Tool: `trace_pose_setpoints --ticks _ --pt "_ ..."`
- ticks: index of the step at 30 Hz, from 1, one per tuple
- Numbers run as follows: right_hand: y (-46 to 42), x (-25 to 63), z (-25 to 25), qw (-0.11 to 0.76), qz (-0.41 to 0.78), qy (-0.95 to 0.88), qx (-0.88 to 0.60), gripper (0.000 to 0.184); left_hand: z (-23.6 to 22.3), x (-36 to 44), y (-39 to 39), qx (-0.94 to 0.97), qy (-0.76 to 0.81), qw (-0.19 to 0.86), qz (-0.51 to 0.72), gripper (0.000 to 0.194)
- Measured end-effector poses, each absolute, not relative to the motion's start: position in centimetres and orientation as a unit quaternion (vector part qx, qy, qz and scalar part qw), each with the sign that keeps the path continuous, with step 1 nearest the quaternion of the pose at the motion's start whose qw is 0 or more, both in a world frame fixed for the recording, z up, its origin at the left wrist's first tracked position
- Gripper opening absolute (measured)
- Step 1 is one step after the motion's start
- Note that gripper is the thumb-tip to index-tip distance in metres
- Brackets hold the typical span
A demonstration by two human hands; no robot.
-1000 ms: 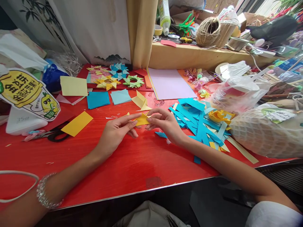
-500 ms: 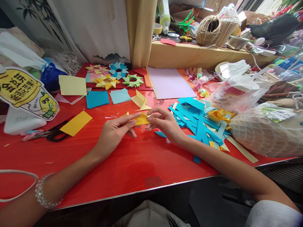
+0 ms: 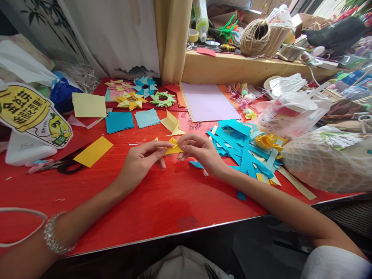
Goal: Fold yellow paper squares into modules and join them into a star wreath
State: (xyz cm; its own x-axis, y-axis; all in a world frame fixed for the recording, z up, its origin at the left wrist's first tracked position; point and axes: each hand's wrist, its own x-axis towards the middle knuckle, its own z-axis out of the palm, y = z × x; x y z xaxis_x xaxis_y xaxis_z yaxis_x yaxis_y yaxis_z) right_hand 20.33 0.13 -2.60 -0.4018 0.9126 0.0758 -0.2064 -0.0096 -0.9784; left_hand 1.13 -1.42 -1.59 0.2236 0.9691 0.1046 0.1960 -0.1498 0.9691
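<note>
Between my two hands is a small folded piece of yellow paper [image 3: 173, 147], held just above the red table. My left hand [image 3: 143, 157] pinches its left side between thumb and fingers. On the other side, the fingertips of my right hand [image 3: 202, 151] grip the right edge. Fingers cover parts of the paper, so its full shape is hidden. Just behind it lies a pale yellow folded piece [image 3: 172, 123]. A flat yellow paper rectangle [image 3: 93, 151] rests to the left, partly over black-handled scissors [image 3: 70, 166].
Blue paper strips [image 3: 241, 149] are heaped beside my right forearm. Blue squares [image 3: 119, 122], light blue squares [image 3: 147, 118] and folded paper rings [image 3: 163, 99] lie at the back. Lilac sheets [image 3: 207, 101] sit near the ledge. A netted bag [image 3: 325, 166] stands at right.
The folded yellow paper now shows a raised, opened fold at its middle, where it looked flatter before. Both hands stay in nearly the same place.
</note>
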Motion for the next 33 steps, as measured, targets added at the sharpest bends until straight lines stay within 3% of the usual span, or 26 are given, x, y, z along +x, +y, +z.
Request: trace_pose_setpoints --ticks 13,18,33 --pt "0.01 20.08 -2.49 0.456 0.635 -0.521 -0.343 0.008 -1.48 1.12 -1.52 0.632 0.445 0.479 0.415 0.009" --pt "0.13 20.13 -2.48 0.474 0.628 -0.515 -0.340 0.006 -1.30 1.23 -1.51 0.619 0.439 0.486 0.433 0.020" --pt "-0.08 20.07 -2.50 0.449 0.621 -0.549 -0.333 0.009 -1.23 1.06 -1.82 0.635 0.471 0.451 0.413 0.010"
